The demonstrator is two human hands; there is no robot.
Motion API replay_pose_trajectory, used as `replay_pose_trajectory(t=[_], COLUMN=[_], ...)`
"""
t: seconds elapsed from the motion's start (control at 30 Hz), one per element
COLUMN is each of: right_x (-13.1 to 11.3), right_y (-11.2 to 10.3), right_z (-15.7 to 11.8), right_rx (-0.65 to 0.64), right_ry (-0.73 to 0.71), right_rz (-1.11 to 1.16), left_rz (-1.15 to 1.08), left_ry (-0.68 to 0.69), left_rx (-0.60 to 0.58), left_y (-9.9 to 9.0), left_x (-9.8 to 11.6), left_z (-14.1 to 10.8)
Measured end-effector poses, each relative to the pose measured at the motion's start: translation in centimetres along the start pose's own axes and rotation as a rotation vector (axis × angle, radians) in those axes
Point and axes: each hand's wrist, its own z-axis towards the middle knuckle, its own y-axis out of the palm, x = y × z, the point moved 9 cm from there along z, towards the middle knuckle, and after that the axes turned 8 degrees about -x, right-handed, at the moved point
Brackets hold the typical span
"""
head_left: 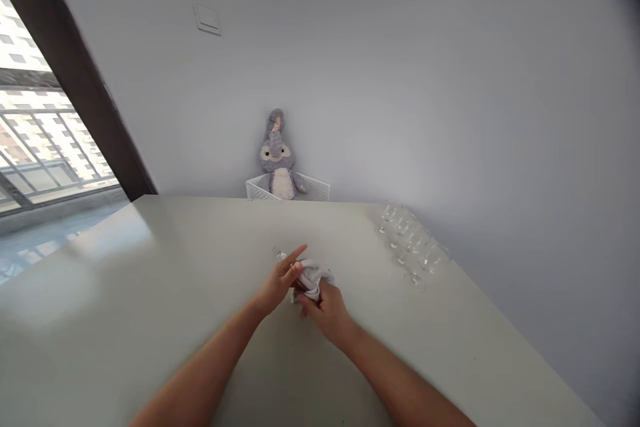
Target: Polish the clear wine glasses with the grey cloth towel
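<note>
Two bare forearms reach in from six o'clock over the pale, glossy bench (150, 293) and meet near its middle. The right hand (327, 310) is closed around a crumpled light grey cloth (314, 278), fingers curled under the bundle, which bulges out toward twelve o'clock. The left hand (280, 280) sits just at nine o'clock of the cloth and touches it, its forefinger stretched toward one o'clock and the other fingers loosely bent against the fabric; whether it truly grips the cloth or something inside it cannot be told. Something small and clear, seemingly a bit of glass (280, 254), shows just beyond the left hand at eleven o'clock, too faint to identify, and it is not plain whether a hand holds it.

Farther off, at two o'clock of the hands, a cluster of clear stemmed glasses (413, 247) stands on the bench close to its right edge, the glasses packed tightly together.

At twelve o'clock, past the far edge of the bench, a white perforated plastic basket (315, 190) holds a grey and white plush toy (277, 160) sitting upright against the plain pale wall (450, 80). A white wall switch (207, 19) sits high at eleven o'clock, and at nine o'clock a dark-framed window (35, 140) shows buildings outside.
</note>
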Motion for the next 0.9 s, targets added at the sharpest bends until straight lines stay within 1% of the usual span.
replay_pose_trajectory(t=[0.07, 0.13, 0.2, 0.27, 0.3, 0.33, 0.4, 0.47, 0.57, 0.63, 0.67, 0.7, 0.73, 0.77, 0.83, 0.87, 0.9], right_x=[-0.4, 0.1, 1.2, 2.3, 2.8, 3.2, 3.5, 3.3, 2.3, 1.9, 1.8, 1.9, 2.1, 2.3, 2.2, 1.7, 0.9], right_y=[-0.1, -0.9, -2.4, -3.8, -4.2, -4.4, -4.3, -3.9, -3.7, -4.3, -4.8, -5.5, -6.5, -7.5, -9.6, -10.4, -10.8], right_z=[0.0, 0.4, 0.8, 1.2, 1.3, 1.4, 1.6, 1.5, 1.1, 1.0, 1.0, 1.2, 1.4, 1.6, 1.7, 1.5, 1.2], right_rx=[-0.009, 0.002, 0.063, 0.123, 0.134, 0.126, 0.052, -0.069, -0.272, -0.347, -0.347, -0.316, -0.253, -0.163, 0.064, 0.176, 0.261], right_ry=[-0.032, 0.012, 0.095, 0.174, 0.198, 0.212, 0.226, 0.227, 0.211, 0.194, 0.190, 0.187, 0.183, 0.176, 0.142, 0.101, 0.042], right_rz=[-0.212, -0.236, -0.131, 0.025, 0.105, 0.184, 0.321, 0.389, 0.326, 0.226, 0.181, 0.145, 0.116, 0.085, -0.009, -0.082, -0.176], left_rz=[0.084, 0.247, 0.547, 0.925, 1.095, 1.237, 1.429, 1.506, 1.466, 1.401, 1.369, 1.337, 1.305, 1.275, 1.234, 1.229, 1.233], left_ry=[-0.019, -0.022, 0.047, 0.210, 0.300, 0.378, 0.460, 0.456, 0.383, 0.314, 0.268, 0.213, 0.150, 0.081, -0.053, -0.107, -0.149], left_rx=[0.050, 0.080, 0.146, 0.254, 0.288, 0.294, 0.227, 0.128, 0.017, -0.014, -0.010, 0.006, 0.035, 0.074, 0.177, 0.229, 0.278], left_y=[-0.3, -0.7, -1.4, -1.8, -1.6, -1.1, -0.2, 0.3, 0.1, -0.5, -1.0, -1.7, -2.5, -3.4, -5.4, -6.2, -7.0], left_x=[-0.4, -0.5, 0.6, 3.0, 4.0, 4.7, 4.9, 4.3, 3.1, 2.6, 2.4, 2.3, 2.2, 2.1, 1.8, 1.7, 1.7], left_z=[0.0, 0.0, -0.2, -0.8, -1.1, -1.4, -1.4, -1.1, -0.7, -0.5, -0.4, -0.3, -0.2, -0.2, -0.2, -0.3, -0.5])
